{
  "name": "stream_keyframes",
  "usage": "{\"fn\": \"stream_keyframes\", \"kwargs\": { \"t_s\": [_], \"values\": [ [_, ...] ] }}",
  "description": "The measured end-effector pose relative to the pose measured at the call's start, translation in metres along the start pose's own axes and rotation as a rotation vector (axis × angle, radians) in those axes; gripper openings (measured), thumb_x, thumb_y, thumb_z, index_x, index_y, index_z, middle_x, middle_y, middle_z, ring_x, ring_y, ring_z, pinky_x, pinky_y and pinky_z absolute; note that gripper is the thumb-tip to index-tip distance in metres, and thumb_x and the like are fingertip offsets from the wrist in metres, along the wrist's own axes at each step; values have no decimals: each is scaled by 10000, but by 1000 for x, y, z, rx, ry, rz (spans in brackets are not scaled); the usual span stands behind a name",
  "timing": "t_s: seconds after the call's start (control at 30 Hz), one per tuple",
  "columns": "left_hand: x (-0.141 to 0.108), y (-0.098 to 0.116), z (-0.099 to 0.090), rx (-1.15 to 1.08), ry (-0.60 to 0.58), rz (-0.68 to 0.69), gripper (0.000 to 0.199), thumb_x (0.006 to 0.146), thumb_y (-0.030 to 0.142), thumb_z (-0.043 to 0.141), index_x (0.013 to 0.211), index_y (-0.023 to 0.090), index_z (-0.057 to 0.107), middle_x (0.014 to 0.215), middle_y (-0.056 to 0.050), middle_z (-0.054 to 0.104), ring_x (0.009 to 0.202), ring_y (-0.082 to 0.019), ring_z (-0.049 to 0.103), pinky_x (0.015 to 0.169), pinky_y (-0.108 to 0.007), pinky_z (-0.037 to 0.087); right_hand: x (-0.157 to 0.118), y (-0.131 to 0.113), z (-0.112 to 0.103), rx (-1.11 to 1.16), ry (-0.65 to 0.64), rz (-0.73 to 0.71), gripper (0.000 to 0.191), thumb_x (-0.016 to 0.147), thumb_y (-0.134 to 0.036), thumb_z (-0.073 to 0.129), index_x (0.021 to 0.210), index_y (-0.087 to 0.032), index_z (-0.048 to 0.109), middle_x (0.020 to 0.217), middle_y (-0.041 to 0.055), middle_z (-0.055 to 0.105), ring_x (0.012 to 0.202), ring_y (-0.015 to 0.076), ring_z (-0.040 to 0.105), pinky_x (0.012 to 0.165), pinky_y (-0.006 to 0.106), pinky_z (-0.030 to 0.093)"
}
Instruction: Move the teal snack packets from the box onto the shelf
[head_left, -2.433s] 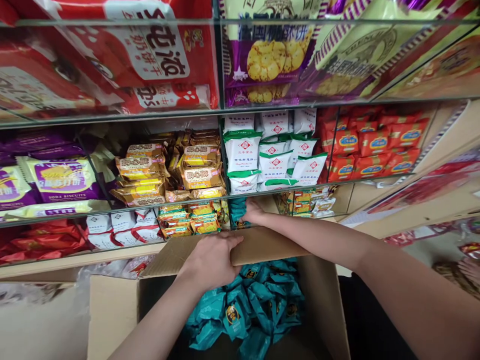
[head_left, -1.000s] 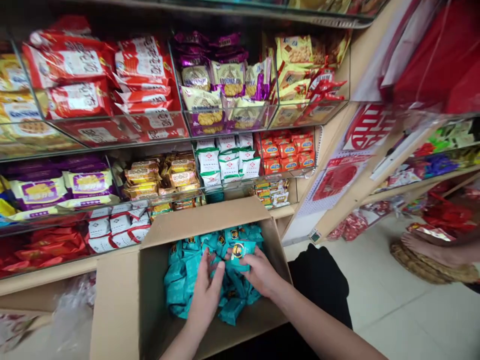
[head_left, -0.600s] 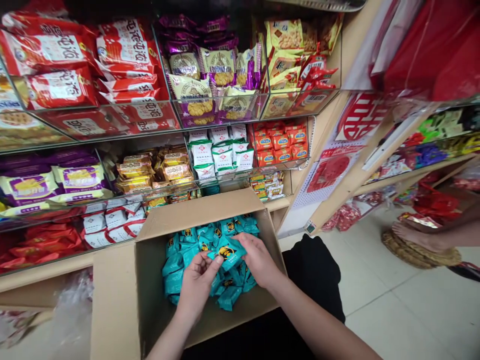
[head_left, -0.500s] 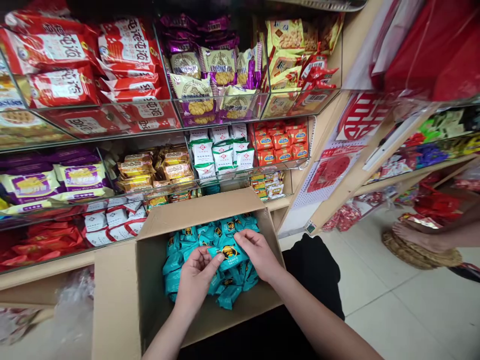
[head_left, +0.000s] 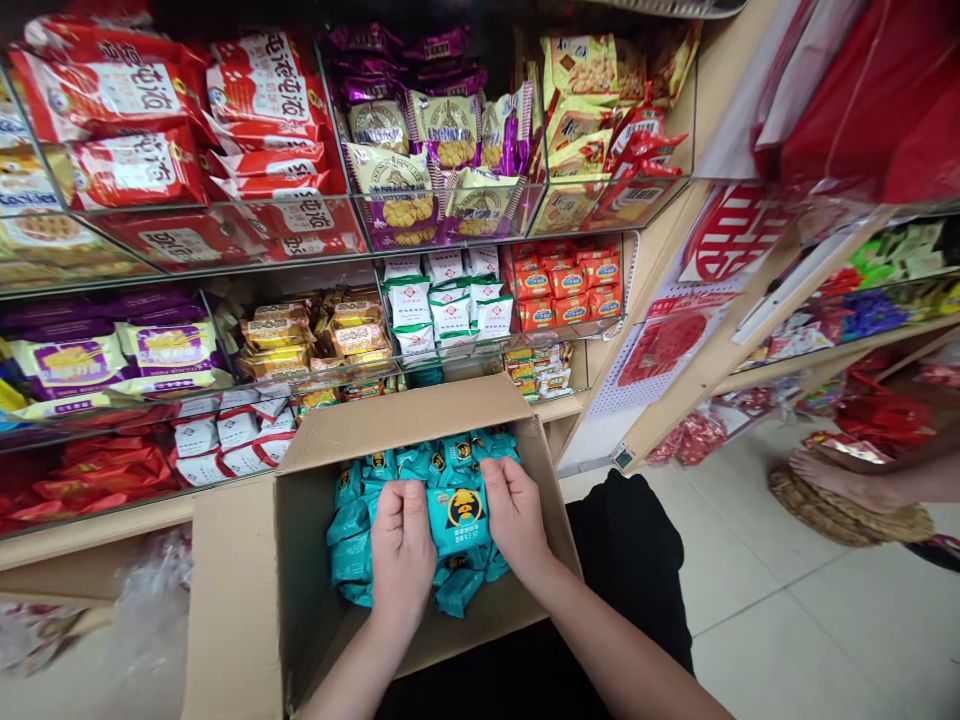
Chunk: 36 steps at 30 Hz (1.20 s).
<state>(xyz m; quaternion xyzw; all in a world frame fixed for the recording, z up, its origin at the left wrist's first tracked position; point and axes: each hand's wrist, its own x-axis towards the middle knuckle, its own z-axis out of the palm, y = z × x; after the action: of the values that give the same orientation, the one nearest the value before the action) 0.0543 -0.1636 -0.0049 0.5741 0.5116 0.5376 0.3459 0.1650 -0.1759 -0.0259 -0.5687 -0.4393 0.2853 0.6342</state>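
Both my hands hold one teal snack packet by its two ends, stretched flat above the others, its black and yellow picture facing up. My left hand pinches the left end, thumb pressed on the curled fingers. At the other end, my right hand grips the packet the same way. Below lie many more teal packets, heaped in an open cardboard box. My hands cover part of the heap.
Shelves behind the box carry red snack bags, purple biscuit packs and green-white packets. Black-clothed legs are beside the box. A person's sandalled foot stands on the tiled floor at right.
My left hand has turned and closed on the packet's left end. The packet is now pulled flat and faces up between both hands; the view has shifted slightly.
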Motion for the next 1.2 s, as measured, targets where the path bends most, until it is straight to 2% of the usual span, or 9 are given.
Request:
{"fn": "stream_keyframes", "kwargs": {
  "t_s": [0.17,0.3,0.43,0.5,0.63,0.87,1.03,1.2],
  "values": [
    [1,5,-1,85,47,87,293,823,443,393,659,202,429,557,43,369,516,-97,368,485,-217,320,0,-9,0,-63,135,-2,371,859,-423,356,583,-190,271,544,-50,260,507,81,278,475,200,252],
    [3,3,-3,111,39,81,272,834,409,381,661,205,429,559,39,385,515,-98,381,484,-218,326,-1,-8,1,-102,113,-11,353,867,-402,337,591,-192,273,544,-48,274,503,82,292,472,199,260],
    [4,-3,-7,187,-9,180,247,810,412,415,672,208,437,555,38,417,516,-103,402,506,-225,349,0,-3,-2,-201,108,-152,320,864,-348,347,592,-196,272,509,-54,287,462,78,297,459,208,248],
    [5,-5,-8,214,-17,211,230,817,388,406,674,210,433,548,40,419,508,-104,402,505,-225,348,0,-2,-3,-203,100,-154,318,869,-346,339,596,-197,274,508,-54,294,460,79,307,457,206,256],
    [8,-8,-6,262,-20,202,219,847,329,352,677,212,424,557,39,424,522,-107,419,515,-222,350,1,-1,-2,-183,88,-100,324,879,-365,318,606,-195,284,522,-51,299,474,81,317,462,202,265],
    [12,-8,-5,341,-66,228,199,830,319,375,667,215,423,524,47,414,489,-107,412,498,-225,336,5,2,-2,-256,109,-158,311,877,-339,317,602,-197,280,508,-54,290,460,81,300,458,208,244],
    [12,-5,-1,308,-56,205,216,844,319,355,664,213,410,526,49,396,492,-104,402,500,-223,335,13,-3,-7,-284,110,-146,331,879,-342,317,587,-197,264,512,-52,276,473,82,285,459,203,248],
    [12,-3,4,297,-48,222,225,852,317,345,661,212,397,520,52,379,483,-99,386,489,-218,334,16,-4,-9,-367,128,-264,312,877,-298,342,596,-201,247,495,-59,268,446,78,282,447,209,238]
  ]
}}
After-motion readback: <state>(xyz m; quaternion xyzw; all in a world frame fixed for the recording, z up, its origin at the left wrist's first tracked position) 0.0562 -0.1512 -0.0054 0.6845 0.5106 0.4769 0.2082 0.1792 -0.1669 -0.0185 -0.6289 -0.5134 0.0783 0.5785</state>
